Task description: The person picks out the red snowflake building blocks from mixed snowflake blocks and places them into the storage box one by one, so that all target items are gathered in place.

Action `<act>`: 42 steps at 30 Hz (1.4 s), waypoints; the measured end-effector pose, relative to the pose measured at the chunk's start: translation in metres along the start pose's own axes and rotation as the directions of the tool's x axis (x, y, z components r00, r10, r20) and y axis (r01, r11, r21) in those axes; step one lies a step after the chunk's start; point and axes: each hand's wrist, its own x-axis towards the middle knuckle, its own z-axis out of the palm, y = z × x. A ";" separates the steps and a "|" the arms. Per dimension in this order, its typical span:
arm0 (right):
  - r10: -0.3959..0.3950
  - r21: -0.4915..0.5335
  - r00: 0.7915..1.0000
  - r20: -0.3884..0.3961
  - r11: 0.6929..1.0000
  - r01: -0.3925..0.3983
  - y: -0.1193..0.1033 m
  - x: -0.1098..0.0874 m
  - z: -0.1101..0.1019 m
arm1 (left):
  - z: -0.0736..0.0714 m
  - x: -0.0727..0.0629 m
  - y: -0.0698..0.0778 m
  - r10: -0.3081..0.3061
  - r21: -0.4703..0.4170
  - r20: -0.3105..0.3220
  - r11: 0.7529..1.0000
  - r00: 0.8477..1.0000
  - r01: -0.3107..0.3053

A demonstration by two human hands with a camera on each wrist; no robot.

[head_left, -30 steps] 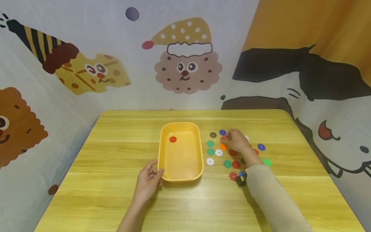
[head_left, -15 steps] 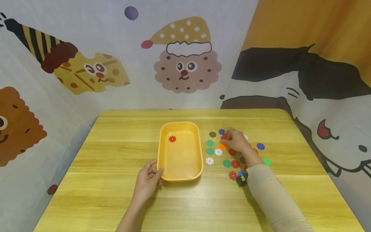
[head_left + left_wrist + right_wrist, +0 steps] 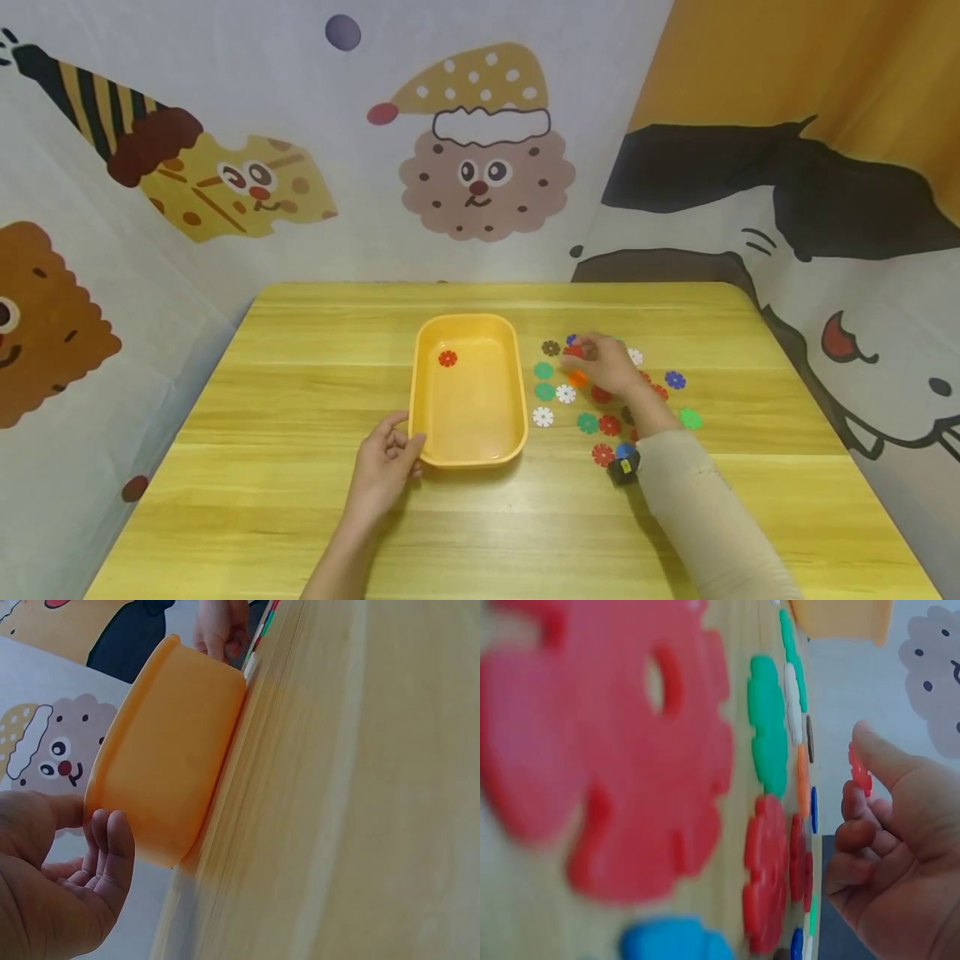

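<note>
My left hand (image 3: pixel 384 467) pinches the near left rim of a yellow-orange plastic tray (image 3: pixel 468 460); the left wrist view has the thumb at the rim and curled fingers against the outer wall. One red snowflake disc (image 3: pixel 447 358) lies inside the tray, toward its far end. To the tray's right, my right hand (image 3: pixel 611 367) pinches another red snowflake disc (image 3: pixel 859 769) between thumb and fingers, raised above the tabletop in the right wrist view. Below that hand lie an orange disc (image 3: pixel 577 379) and a red disc (image 3: pixel 602 394); the palm and wrist hide others.
Several flat notched discs are spread over the wooden table (image 3: pixel 300 500), among them green (image 3: pixel 543 392), white (image 3: pixel 543 417), brown (image 3: pixel 551 348) and blue (image 3: pixel 675 380) ones. A black wrist camera (image 3: pixel 624 468) overlaps a blue disc. A cartoon-print cloth (image 3: pixel 360 208) hangs behind the table.
My right hand has shifted slightly left and up from the table, with a red snowflake disc now between its fingertips. My left hand and the tray have stayed put.
</note>
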 end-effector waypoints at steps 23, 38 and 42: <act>-0.192 0.116 0.981 -0.012 0.974 0.192 -0.056 0.001 0.026 | 0.002 0.002 0.001 -0.008 0.010 -0.025 1.000 1.000 0.008; -0.278 0.129 0.961 -0.006 0.952 0.276 -0.093 0.003 0.045 | 0.001 0.002 0.001 -0.010 0.006 -0.027 1.000 1.000 0.010; -0.291 0.112 0.956 0.022 0.951 0.287 -0.099 0.003 0.051 | 0.001 0.002 0.000 -0.007 0.001 -0.024 1.000 1.000 0.007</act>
